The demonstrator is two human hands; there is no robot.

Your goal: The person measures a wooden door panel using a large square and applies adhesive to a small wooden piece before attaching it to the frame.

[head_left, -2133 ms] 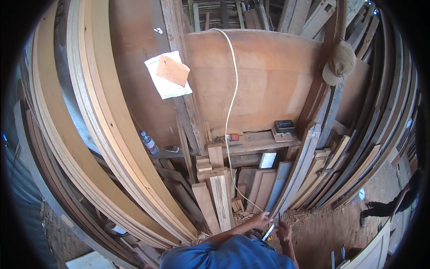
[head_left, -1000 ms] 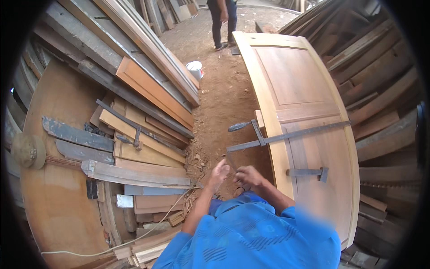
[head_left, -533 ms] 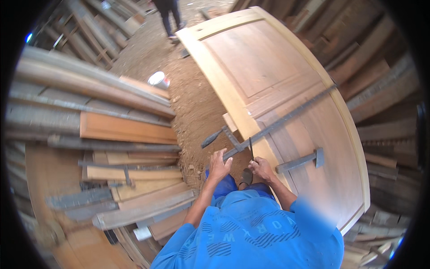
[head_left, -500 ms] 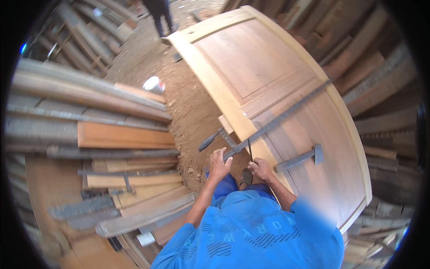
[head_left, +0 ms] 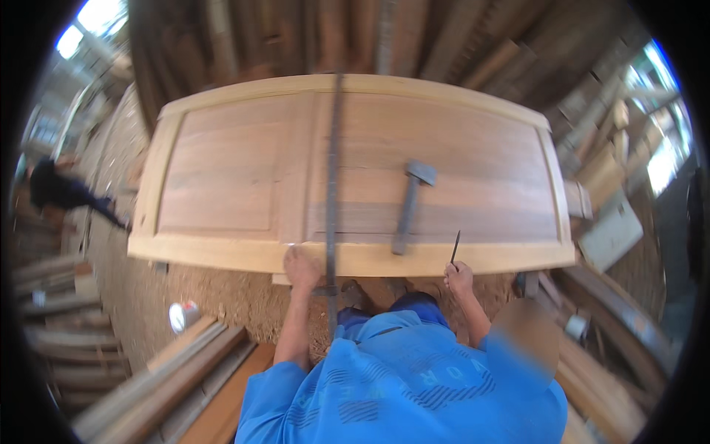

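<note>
A pale wooden panel door [head_left: 399, 133] lies flat in front of me. A long dark bar clamp [head_left: 334, 159] crosses it from the far edge to the near one. My left hand [head_left: 302, 268] rests on the door's near rail, just left of the clamp; its fingers are smeared by motion. Over the near edge, further right, my right hand [head_left: 458, 277] is closed round a thin dark pointed rod [head_left: 456, 246], its tip up. A hammer [head_left: 412, 203] lies on the door between clamp and rod, head away from me.
Stacked boards [head_left: 192, 385] fill the near left, and more timber [head_left: 603, 377] lies at the near right. A white bucket [head_left: 183, 317] stands on the dirt ground at left. Planks [head_left: 473, 44] lean behind the door. Another person [head_left: 59, 189] is at the far left.
My view has swung right, so the door now lies across it. My left hand has gone from the clamp's near end to the door rail. My right hand has moved right with the rod.
</note>
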